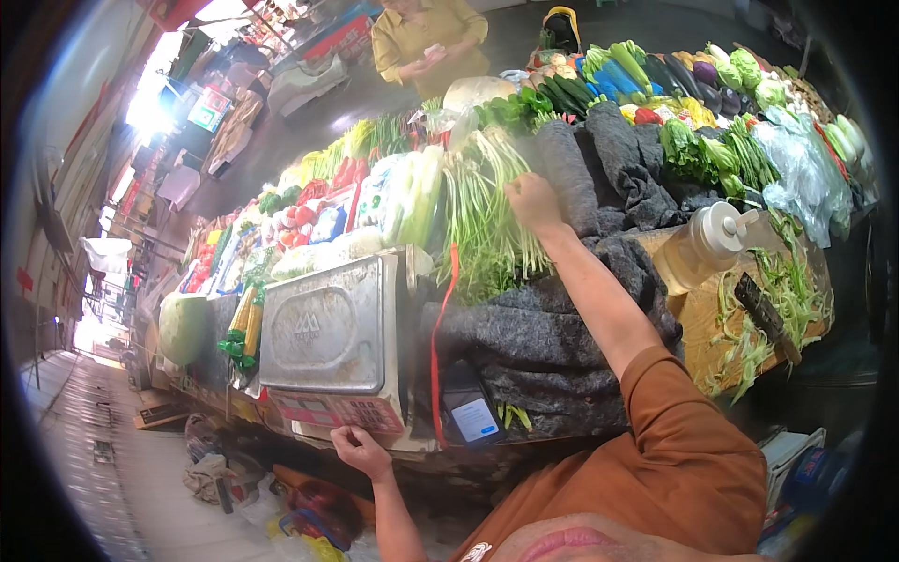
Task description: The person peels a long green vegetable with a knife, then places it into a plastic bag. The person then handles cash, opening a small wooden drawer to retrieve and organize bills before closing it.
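Note:
My left hand (362, 453), its fingers loosely curled and nothing visible in it, is at the lower edge of the red keypad (365, 414) of a weighing scale with a dented metal pan (323, 327). My right arm reaches across dark grey cloth (527, 344). The curled fingers of my right hand (534, 200) meet the right side of a pile of long-stemmed leafy greens (484, 204); whether they grip any stems is unclear. A red strap (439, 351) runs down between the scale and the cloth. Near the stall's front edge lies a phone (474, 414) with its screen lit.
On the right, a lidded plastic jug (702, 246) stands on a wooden board (692, 330) with leaf scraps and a dark-bladed tool (765, 316). Vegetables spread along both sides, including a large pale green melon (182, 329). A person in a yellow shirt (428, 38) stands across the stall.

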Demonstrator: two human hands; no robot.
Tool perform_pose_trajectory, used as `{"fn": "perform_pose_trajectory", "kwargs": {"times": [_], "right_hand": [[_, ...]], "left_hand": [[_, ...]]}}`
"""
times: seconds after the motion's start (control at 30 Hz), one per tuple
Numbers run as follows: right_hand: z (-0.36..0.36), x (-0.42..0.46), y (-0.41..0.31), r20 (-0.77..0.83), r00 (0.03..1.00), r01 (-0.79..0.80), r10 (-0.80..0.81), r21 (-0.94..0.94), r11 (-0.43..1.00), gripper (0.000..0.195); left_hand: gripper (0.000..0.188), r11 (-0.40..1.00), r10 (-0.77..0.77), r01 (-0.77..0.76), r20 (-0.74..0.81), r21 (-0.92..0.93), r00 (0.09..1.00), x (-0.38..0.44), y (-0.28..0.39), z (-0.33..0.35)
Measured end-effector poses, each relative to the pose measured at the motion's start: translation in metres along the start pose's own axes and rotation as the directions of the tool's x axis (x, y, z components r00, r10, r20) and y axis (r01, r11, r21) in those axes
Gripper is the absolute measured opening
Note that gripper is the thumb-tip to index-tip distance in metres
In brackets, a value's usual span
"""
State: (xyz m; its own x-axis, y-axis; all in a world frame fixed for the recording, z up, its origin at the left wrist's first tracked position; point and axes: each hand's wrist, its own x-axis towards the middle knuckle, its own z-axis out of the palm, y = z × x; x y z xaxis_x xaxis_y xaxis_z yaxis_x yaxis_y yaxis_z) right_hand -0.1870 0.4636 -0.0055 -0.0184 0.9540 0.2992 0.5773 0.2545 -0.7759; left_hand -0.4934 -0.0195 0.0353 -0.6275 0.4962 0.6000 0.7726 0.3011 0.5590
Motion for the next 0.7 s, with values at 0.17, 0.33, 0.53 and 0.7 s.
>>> {"fn": "perform_pose_trajectory", "kwargs": {"times": [0.17,0.33,0.53,0.7], "right_hand": [[-0.0027,0.0007,0.0000,0.020,1.000,-0.016,0.016,0.003,1.000,0.035],[0.0006,0.0005,0.0005,-0.006,1.000,-0.007,0.007,-0.001,1.000,0.035],[0.0001,-0.0001,0.0004,-0.014,1.000,-0.002,0.002,0.007,1.000,0.035],[-0.0022,-0.0006,-0.0010,0.004,1.000,-0.017,0.017,0.009,1.000,0.035]], "left_hand": [[0.015,1.000,-0.018,0.018,-0.002,0.005,1.000,-0.0013,-0.0001,0.0002],[0.015,0.999,-0.012,0.012,-0.010,0.035,1.000,-0.0010,-0.0070,-0.0002],[0.014,1.000,-0.013,0.014,-0.011,0.021,1.000,-0.0012,-0.0058,0.0002],[0.015,1.000,0.015,-0.015,-0.019,0.008,1.000,-0.0007,-0.0017,0.0004]]}}
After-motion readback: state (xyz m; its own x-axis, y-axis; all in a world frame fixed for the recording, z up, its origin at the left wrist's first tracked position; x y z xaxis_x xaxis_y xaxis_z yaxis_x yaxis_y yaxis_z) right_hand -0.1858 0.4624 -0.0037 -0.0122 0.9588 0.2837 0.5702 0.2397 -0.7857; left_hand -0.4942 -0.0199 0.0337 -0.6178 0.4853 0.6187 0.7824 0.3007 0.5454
